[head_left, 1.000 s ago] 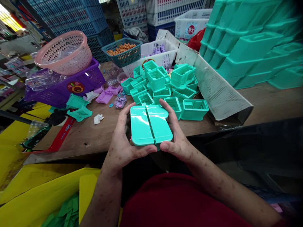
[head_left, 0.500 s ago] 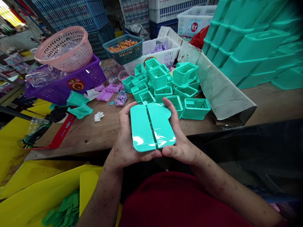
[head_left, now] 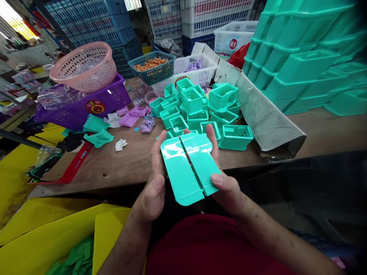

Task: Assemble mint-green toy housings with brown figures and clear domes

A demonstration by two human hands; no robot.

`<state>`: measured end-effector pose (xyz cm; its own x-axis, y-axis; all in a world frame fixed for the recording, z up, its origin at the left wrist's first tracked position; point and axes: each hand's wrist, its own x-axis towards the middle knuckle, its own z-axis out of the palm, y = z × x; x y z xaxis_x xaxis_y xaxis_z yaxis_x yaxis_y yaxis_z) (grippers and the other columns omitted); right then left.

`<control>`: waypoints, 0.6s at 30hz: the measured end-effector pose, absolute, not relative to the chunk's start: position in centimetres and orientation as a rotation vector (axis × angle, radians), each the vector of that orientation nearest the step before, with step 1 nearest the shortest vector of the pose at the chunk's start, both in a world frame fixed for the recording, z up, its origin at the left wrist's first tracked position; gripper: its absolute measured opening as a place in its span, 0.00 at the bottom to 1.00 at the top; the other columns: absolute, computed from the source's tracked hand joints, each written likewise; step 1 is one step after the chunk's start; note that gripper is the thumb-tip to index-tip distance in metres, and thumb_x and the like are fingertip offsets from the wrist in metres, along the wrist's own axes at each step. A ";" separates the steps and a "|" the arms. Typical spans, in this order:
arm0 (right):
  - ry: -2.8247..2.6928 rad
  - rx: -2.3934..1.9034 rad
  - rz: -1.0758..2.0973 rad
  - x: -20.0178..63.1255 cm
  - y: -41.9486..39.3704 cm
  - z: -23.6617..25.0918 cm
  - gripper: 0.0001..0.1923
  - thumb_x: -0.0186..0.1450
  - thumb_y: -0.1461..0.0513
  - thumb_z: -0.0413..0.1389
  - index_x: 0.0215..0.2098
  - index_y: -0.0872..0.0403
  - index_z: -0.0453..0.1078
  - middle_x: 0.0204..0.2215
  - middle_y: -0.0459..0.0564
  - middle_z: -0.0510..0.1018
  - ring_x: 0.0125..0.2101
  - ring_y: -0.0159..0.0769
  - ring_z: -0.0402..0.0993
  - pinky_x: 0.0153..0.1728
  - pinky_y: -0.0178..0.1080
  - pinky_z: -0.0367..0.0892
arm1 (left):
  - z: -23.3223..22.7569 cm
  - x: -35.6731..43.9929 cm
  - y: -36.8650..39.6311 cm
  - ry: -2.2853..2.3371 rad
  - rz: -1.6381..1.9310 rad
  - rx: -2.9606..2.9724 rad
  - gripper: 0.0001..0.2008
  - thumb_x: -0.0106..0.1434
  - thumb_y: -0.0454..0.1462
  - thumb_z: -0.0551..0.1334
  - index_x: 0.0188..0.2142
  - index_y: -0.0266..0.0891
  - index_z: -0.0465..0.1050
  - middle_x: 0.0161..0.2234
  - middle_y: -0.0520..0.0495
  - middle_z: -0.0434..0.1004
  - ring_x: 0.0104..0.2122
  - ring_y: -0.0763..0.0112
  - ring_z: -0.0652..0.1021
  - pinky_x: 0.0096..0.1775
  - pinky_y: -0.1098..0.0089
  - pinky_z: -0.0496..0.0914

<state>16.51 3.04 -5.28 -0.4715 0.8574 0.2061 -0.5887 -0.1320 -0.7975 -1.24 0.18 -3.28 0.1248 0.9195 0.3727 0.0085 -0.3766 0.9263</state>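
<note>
Both hands, left [head_left: 153,187] and right [head_left: 228,187], are raised before a dark red garment [head_left: 189,244] at the near edge of a brown wooden counter [head_left: 134,160]; just beyond them on it sits a heap of open teal tubs [head_left: 191,101], with a white cardboard piece [head_left: 266,114] to its right and a tall stack of teal tubs [head_left: 309,68] farther right; off to the hands' left lie a crumpled white scrap [head_left: 120,144] and, farther out, a purple crate [head_left: 70,114] bearing a pink basket [head_left: 99,79]; blue crates [head_left: 94,23] rise behind; a yellow container [head_left: 65,221] with green pieces [head_left: 76,258] sits low on the left.

Between the two hands, tilted, is a flat-faced teal piece [head_left: 180,168], split by a narrow lengthwise gap; the right hand grasps its right side, thumb on the face; the left hand is loosely curved along the left edge, thumb clear of the face; whether its hidden fingers grip underneath, I cannot tell.
</note>
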 end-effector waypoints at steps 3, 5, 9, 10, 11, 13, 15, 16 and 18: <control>-0.983 -0.327 1.832 16.9 3.3 -4.3 0.61 0.60 0.46 0.63 0.83 0.31 0.35 0.78 0.42 0.60 0.76 0.62 0.59 0.74 0.69 0.58 | -2.4 -3.2 0.2 0.985 1.224 1.769 0.43 0.77 0.51 0.62 0.82 0.54 0.43 0.81 0.46 0.49 0.79 0.43 0.56 0.76 0.41 0.59; -1.005 -0.317 1.870 17.4 3.6 -3.9 0.60 0.60 0.47 0.63 0.83 0.33 0.38 0.79 0.41 0.58 0.76 0.63 0.58 0.74 0.68 0.58 | -2.1 -4.4 0.6 0.949 1.145 1.837 0.46 0.73 0.49 0.68 0.82 0.52 0.46 0.82 0.43 0.47 0.78 0.40 0.57 0.75 0.41 0.61; -1.290 -0.309 1.879 18.6 4.3 -3.7 0.54 0.60 0.45 0.65 0.81 0.33 0.52 0.81 0.36 0.54 0.79 0.64 0.51 0.76 0.66 0.56 | -2.9 -5.4 1.4 0.812 1.003 1.774 0.57 0.55 0.59 0.80 0.78 0.52 0.58 0.71 0.37 0.72 0.64 0.35 0.78 0.60 0.42 0.80; -1.374 -0.338 1.831 18.8 4.5 -3.7 0.51 0.62 0.43 0.65 0.80 0.34 0.55 0.81 0.35 0.55 0.80 0.64 0.47 0.77 0.65 0.53 | -3.2 -5.4 1.5 0.801 0.999 1.771 0.60 0.50 0.61 0.81 0.76 0.51 0.61 0.67 0.37 0.77 0.60 0.36 0.82 0.56 0.42 0.83; -1.436 -0.376 1.758 18.9 4.6 -3.8 0.47 0.65 0.41 0.63 0.79 0.35 0.57 0.80 0.35 0.55 0.81 0.62 0.43 0.78 0.65 0.51 | -3.5 -5.2 1.6 0.812 1.024 1.772 0.61 0.46 0.63 0.82 0.74 0.51 0.63 0.63 0.37 0.80 0.57 0.36 0.83 0.54 0.42 0.84; -1.479 -0.442 1.558 18.7 4.6 -4.1 0.44 0.69 0.34 0.58 0.78 0.37 0.61 0.80 0.38 0.56 0.81 0.61 0.39 0.79 0.65 0.46 | -3.8 -4.7 1.6 0.890 1.164 1.777 0.62 0.42 0.63 0.83 0.72 0.49 0.65 0.59 0.38 0.83 0.54 0.39 0.85 0.52 0.44 0.85; -1.464 -0.431 1.386 18.1 4.6 -4.7 0.53 0.64 0.29 0.62 0.79 0.39 0.60 0.81 0.45 0.56 0.81 0.63 0.43 0.79 0.65 0.48 | -4.0 -4.2 1.6 1.002 1.327 1.776 0.59 0.45 0.63 0.82 0.70 0.47 0.65 0.58 0.37 0.83 0.55 0.41 0.85 0.54 0.47 0.84; -1.462 -0.404 1.336 17.8 4.5 -5.1 0.60 0.57 0.29 0.68 0.80 0.40 0.57 0.80 0.49 0.57 0.79 0.65 0.48 0.78 0.66 0.50 | -4.1 -3.9 1.5 1.046 1.379 1.783 0.58 0.46 0.63 0.82 0.70 0.46 0.64 0.59 0.37 0.82 0.56 0.41 0.84 0.55 0.47 0.83; -1.483 -0.364 1.306 17.2 4.5 -5.7 0.72 0.45 0.35 0.79 0.80 0.40 0.55 0.78 0.55 0.62 0.75 0.67 0.59 0.76 0.68 0.57 | -4.6 -3.6 1.5 1.087 1.437 1.826 0.60 0.47 0.69 0.78 0.71 0.45 0.63 0.60 0.34 0.80 0.59 0.39 0.82 0.58 0.46 0.81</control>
<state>17.16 4.50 -5.67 -0.3776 0.7791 0.5005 -0.3979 0.3516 -0.8474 -3.57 1.54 -4.57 0.0930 0.8597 0.5022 0.2496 -0.5085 0.8241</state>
